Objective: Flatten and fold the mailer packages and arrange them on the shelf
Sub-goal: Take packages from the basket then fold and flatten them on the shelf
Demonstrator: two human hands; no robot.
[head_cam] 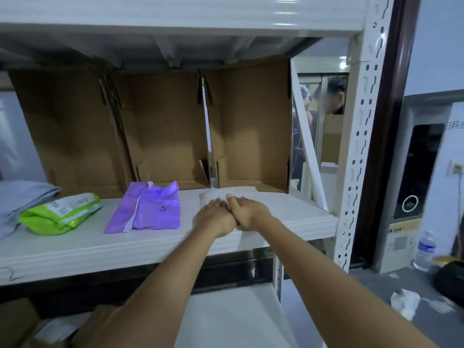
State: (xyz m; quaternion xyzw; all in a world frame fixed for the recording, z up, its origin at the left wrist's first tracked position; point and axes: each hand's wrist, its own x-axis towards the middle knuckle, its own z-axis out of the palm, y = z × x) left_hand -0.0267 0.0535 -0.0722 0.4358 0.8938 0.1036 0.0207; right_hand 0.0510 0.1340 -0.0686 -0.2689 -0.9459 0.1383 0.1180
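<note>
A white mailer package lies flat on the white metal shelf, its far edge touching the front of the right-hand cardboard box. Both hands press down on it side by side, touching each other. The left hand lies palm down with fingers straight and close together on the mailer's near-left part; the right hand lies just right of it, fingers likewise flat and extended toward the box. Most of the mailer is hidden under the hands, so whether it is folded cannot be told.

Left of the white mailer, a purple mailer package lies folded on the same shelf, with a small black mark on top. Further left of the white mailer sits a bright green mailer package with a printed label, and at the shelf's left end a grey mailer package. Behind these stand two more open cardboard boxes, beside the first. Right of the white mailer, past the shelf's upright post, a water bottle stands on the floor.
</note>
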